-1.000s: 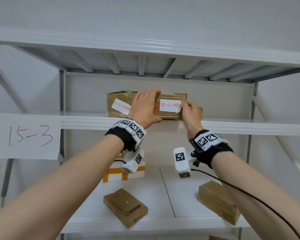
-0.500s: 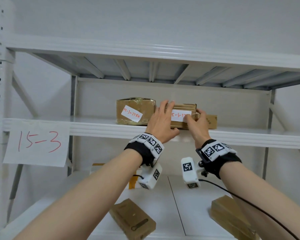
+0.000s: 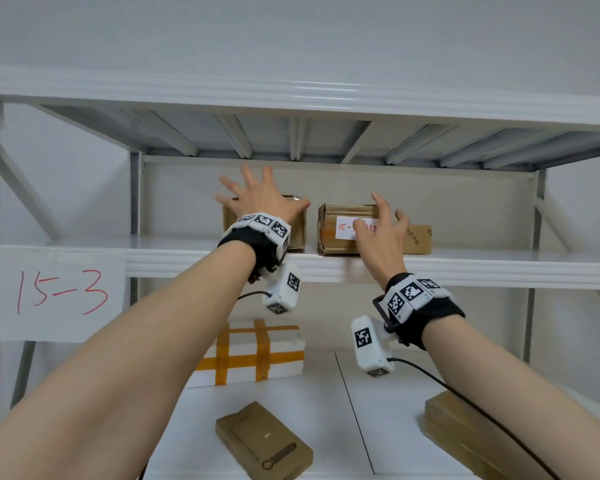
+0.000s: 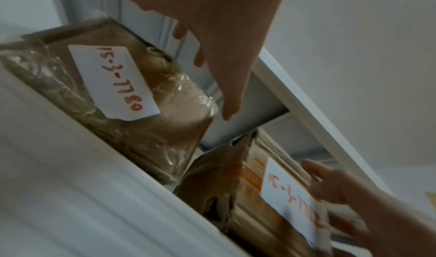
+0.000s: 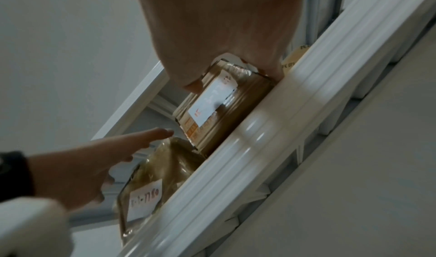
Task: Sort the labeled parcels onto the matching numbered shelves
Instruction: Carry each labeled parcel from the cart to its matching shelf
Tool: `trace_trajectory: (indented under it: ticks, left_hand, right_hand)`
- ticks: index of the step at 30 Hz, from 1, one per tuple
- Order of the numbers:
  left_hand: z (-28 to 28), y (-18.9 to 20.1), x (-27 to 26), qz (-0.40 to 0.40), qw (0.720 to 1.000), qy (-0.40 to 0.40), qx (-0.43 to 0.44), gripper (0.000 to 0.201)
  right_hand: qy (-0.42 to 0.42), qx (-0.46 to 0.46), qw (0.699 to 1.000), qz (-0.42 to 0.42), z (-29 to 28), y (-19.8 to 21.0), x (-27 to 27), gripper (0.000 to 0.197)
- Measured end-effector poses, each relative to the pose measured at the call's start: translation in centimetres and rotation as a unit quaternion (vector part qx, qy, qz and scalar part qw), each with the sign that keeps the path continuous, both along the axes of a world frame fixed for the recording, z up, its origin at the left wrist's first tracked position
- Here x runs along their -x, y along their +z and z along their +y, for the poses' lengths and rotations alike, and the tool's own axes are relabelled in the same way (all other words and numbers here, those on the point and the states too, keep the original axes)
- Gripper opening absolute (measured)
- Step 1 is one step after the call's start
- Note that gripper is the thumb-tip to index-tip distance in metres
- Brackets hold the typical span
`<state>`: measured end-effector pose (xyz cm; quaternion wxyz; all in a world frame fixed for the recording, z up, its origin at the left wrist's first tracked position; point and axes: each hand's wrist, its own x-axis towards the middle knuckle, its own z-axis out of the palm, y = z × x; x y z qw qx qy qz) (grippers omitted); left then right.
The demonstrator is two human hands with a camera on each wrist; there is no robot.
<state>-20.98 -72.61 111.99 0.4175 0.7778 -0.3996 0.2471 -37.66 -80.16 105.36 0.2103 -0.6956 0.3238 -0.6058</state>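
Two brown parcels stand side by side, a small gap between them, on the shelf (image 3: 499, 268) marked by the paper sign "15-3" (image 3: 54, 296). The tape-wrapped left parcel (image 3: 297, 233) (image 4: 165, 126) (image 5: 165, 167) reads "15-3-7780". The right parcel (image 3: 333, 216) (image 4: 247, 186) (image 5: 219, 115) has a white label starting "15-3-77". My left hand (image 3: 257, 202) hovers in front of the left parcel with spread fingers. My right hand (image 3: 381, 233), fingers loosely spread, covers part of the right parcel's label; whether it touches the parcel is unclear.
A third brown box (image 3: 418, 239) sits behind and right of the right parcel. On the lower shelf lie a white box with orange tape (image 3: 257, 355), a flat brown box (image 3: 264, 441) and another brown box (image 3: 465, 431). The shelf above (image 3: 291, 98) hangs low.
Both hands were on the right parcel at the shelf's front. They have since let go; the left hand moved left and up, and a gap now separates the two parcels.
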Motion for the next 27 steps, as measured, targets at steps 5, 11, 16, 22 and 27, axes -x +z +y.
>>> trace_trajectory:
  ticks: [5,11,16,22,27]
  left_hand:
    - [-0.8,0.1,-1.1,0.103,0.993,-0.012,-0.063,0.102]
    - [-1.1,0.0,-2.2,0.089,0.994,0.011,-0.064,0.104]
    - [-0.2,0.1,-3.8,0.079,0.994,0.039,-0.066,0.106]
    - [2.6,-0.3,-9.0,0.064,0.992,0.083,-0.065,0.101]
    - [4.5,-0.5,-11.4,0.079,0.992,0.078,-0.058,0.098]
  right_hand:
    - [-0.010,0.007,1.000,0.019,0.2,-0.2,-0.8,0.084]
    - [-0.059,-0.001,0.997,0.056,0.6,-0.3,-1.9,0.099]
    - [-0.088,-0.027,0.993,0.077,0.4,0.3,-2.5,0.102]
    - [-0.110,-0.049,0.985,0.122,0.3,0.6,-3.4,0.102]
    - [-0.119,-0.062,0.982,0.133,-0.1,0.6,-4.2,0.101]
